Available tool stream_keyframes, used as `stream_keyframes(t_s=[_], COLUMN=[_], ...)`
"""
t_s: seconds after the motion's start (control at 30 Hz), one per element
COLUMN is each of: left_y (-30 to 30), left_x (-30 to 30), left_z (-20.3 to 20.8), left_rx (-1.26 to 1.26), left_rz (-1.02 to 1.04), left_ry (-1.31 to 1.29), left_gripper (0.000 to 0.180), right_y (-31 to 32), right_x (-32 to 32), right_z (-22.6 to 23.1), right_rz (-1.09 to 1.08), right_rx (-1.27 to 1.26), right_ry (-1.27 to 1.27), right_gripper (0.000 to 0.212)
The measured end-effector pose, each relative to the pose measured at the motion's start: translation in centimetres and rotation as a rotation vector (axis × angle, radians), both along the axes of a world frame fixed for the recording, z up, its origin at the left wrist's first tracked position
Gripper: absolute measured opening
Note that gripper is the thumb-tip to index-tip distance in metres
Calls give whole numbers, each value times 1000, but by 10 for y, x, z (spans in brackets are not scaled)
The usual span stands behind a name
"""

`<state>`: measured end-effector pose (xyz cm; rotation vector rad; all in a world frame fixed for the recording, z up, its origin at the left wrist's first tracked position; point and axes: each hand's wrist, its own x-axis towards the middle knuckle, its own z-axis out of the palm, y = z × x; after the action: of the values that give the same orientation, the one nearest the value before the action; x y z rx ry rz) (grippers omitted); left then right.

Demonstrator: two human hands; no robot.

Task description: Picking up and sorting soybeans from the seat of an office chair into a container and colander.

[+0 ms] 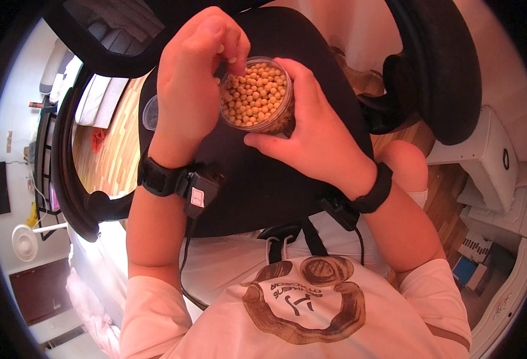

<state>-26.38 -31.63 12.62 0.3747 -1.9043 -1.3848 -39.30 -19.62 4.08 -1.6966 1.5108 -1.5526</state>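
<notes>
A clear round plastic jar (291, 96) is filled with yellow soybeans (256, 96) and tilts toward me over the black chair seat. My right hand (308, 122) wraps round its right side, fingers behind and thumb along the near side. At the jar's left rim, my left hand (200, 69) is curled closed, its fingertips above the beans. A few pale yellow beans show between those fingers; the palm side is hidden. Partly behind my left wrist, a clear round lid (150, 113) lies at the seat's left edge.
The black chair seat (257, 179) lies before me, with curved armrests at left (66, 149) and right (440, 72). Black straps hold small devices on both wrists, with cables (184, 263) running down toward me. A white cabinet (485, 155) stands at the right.
</notes>
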Motion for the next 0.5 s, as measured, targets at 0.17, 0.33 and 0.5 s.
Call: stream_keyframes(t_s=[0.17,0.33,0.5], left_y=[11,-2,-1], left_x=[-4,0,-1], left_z=[1,-7,-6], left_rx=[-98,-118,-175], left_rz=[65,-15,-114], left_ry=[-65,58,-29], left_gripper=[26,23,19], right_y=[0,-1,-2], right_x=[0,0,1], right_z=[2,1,0], right_rz=[-7,0,9], right_rx=[3,10,-14], right_ry=[16,4,12], right_gripper=[93,94,94])
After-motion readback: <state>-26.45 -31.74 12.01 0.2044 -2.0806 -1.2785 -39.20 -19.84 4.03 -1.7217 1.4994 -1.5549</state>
